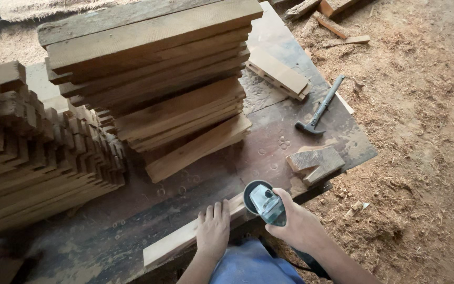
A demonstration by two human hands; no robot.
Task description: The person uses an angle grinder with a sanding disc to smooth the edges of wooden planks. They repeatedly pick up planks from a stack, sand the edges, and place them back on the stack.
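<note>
A narrow wooden board [177,241] lies along the near edge of a dark workbench [269,142]. My left hand [213,230] presses flat on it, fingers spread. My right hand [296,225] grips a grey-green angle grinder [265,203]; its round guard sits over the board's right end. A dark cable trails from the tool past my right forearm.
A tall stack of planks [153,68] fills the bench centre, and a second stack of stepped planks [32,152] stands at left. A hammer [319,109], a wood offcut [316,163] and a short board [278,72] lie at right. Sawdust covers the ground [421,131].
</note>
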